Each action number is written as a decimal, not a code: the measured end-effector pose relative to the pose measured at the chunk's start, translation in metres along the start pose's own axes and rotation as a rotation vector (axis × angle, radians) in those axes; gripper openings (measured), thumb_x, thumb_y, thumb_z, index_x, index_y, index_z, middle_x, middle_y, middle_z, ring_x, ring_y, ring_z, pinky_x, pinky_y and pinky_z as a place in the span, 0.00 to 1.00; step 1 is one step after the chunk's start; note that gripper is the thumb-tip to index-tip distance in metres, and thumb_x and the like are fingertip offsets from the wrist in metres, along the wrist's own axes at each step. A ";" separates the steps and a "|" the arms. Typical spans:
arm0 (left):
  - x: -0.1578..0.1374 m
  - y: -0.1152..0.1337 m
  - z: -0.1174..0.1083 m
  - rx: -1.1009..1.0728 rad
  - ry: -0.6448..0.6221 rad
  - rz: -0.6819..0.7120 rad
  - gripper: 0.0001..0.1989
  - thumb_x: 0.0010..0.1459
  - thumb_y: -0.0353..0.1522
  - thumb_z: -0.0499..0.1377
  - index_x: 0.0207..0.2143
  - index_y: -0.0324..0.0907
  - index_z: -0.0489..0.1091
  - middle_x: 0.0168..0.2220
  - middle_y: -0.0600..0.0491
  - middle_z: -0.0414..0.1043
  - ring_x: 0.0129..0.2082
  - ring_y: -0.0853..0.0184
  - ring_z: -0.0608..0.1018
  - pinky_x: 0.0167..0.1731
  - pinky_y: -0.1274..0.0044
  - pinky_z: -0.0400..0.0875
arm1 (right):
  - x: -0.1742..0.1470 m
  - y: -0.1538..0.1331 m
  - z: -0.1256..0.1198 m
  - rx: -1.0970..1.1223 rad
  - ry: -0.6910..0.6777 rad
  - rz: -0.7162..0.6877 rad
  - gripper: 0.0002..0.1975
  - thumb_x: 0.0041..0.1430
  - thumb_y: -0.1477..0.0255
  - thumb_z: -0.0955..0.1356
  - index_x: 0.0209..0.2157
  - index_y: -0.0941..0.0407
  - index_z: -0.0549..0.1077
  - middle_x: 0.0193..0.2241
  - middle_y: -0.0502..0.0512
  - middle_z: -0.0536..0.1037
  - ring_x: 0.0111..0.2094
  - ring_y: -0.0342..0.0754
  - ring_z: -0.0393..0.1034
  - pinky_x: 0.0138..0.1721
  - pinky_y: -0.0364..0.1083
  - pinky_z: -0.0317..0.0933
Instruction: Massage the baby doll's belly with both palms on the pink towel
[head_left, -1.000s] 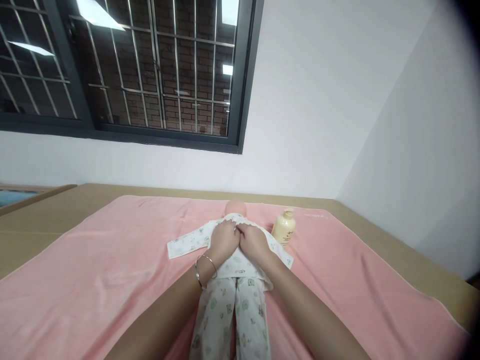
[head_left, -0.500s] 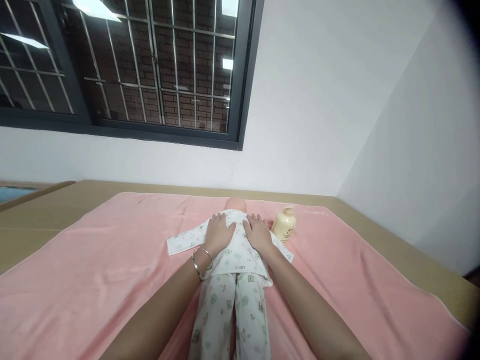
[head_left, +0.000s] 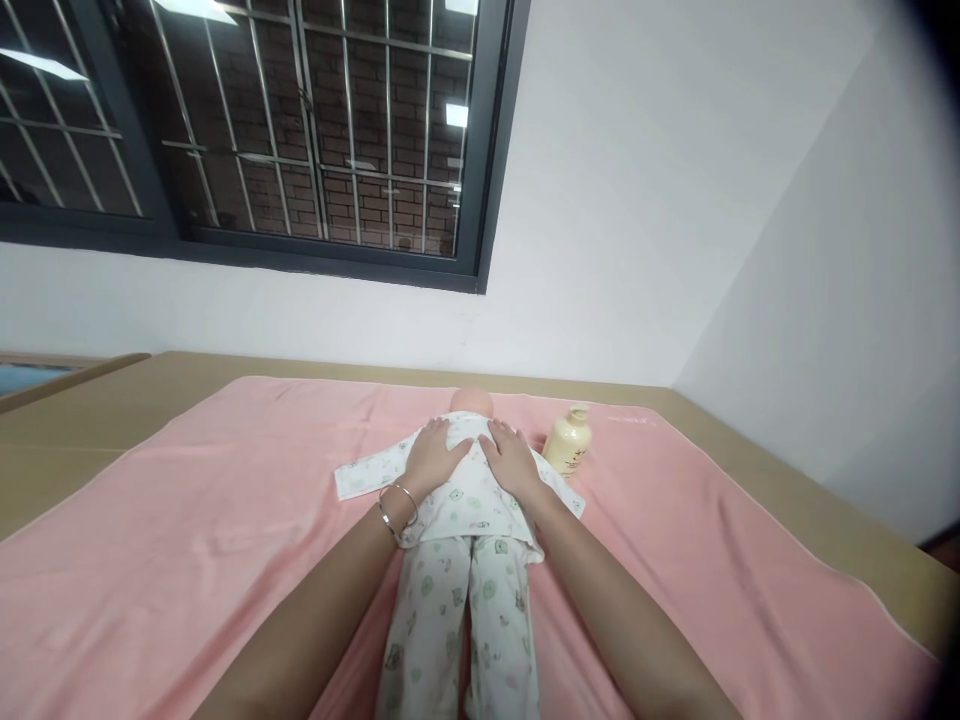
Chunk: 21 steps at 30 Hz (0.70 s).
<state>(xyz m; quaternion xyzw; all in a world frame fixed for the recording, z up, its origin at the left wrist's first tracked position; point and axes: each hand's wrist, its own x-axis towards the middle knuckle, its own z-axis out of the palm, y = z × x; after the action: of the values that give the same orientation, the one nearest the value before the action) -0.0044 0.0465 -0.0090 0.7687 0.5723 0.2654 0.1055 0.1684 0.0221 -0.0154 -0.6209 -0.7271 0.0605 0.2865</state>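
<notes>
A baby doll (head_left: pixel 471 510) in a white patterned top and trousers lies on a pink blanket (head_left: pixel 225 520), its bald head at the far end. On the left side of its upper body rests my left hand (head_left: pixel 436 458), flat with the fingers out and a silver bangle at the wrist. My right hand (head_left: pixel 511 460) lies open on the right side, mirroring the left, thumbs pointing inward and apart. Close beyond my right hand stands a pale yellow pump bottle (head_left: pixel 568 442) beside the doll's sleeve.
The blanket covers most of a tan table (head_left: pixel 67 440) set against a white wall (head_left: pixel 600 200). A dark-framed window (head_left: pixel 480 240) with metal bars is above at the left. Something blue (head_left: pixel 30 378) shows past the left edge.
Both hands have stayed flat on the doll's upper body, with the thumbs now slightly closer together. The whole view has shifted a little, so things appear slightly higher.
</notes>
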 end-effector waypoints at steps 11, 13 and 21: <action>-0.010 0.023 0.009 0.016 0.167 0.233 0.18 0.63 0.29 0.48 0.51 0.36 0.72 0.56 0.43 0.70 0.60 0.59 0.69 0.63 0.67 0.57 | -0.014 -0.036 -0.005 -0.121 -0.031 -0.058 0.25 0.68 0.71 0.53 0.62 0.66 0.61 0.63 0.67 0.60 0.66 0.54 0.50 0.65 0.53 0.40; -0.006 0.015 0.010 -0.020 0.128 0.144 0.21 0.63 0.34 0.52 0.56 0.35 0.68 0.60 0.42 0.66 0.63 0.56 0.65 0.64 0.66 0.55 | -0.008 -0.025 -0.004 -0.067 -0.031 -0.059 0.26 0.68 0.69 0.54 0.63 0.64 0.61 0.64 0.65 0.60 0.66 0.53 0.49 0.66 0.51 0.40; -0.001 -0.005 0.013 -0.097 0.024 0.045 0.33 0.62 0.47 0.52 0.62 0.35 0.58 0.67 0.39 0.52 0.68 0.53 0.52 0.66 0.62 0.47 | 0.002 0.003 0.005 -0.004 -0.052 0.088 0.33 0.68 0.55 0.53 0.65 0.61 0.57 0.67 0.64 0.53 0.68 0.55 0.42 0.66 0.58 0.33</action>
<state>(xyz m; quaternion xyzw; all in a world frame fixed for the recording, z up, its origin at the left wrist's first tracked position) -0.0016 0.0491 -0.0227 0.7720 0.5428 0.3044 0.1296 0.1686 0.0255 -0.0204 -0.6510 -0.7064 0.0877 0.2636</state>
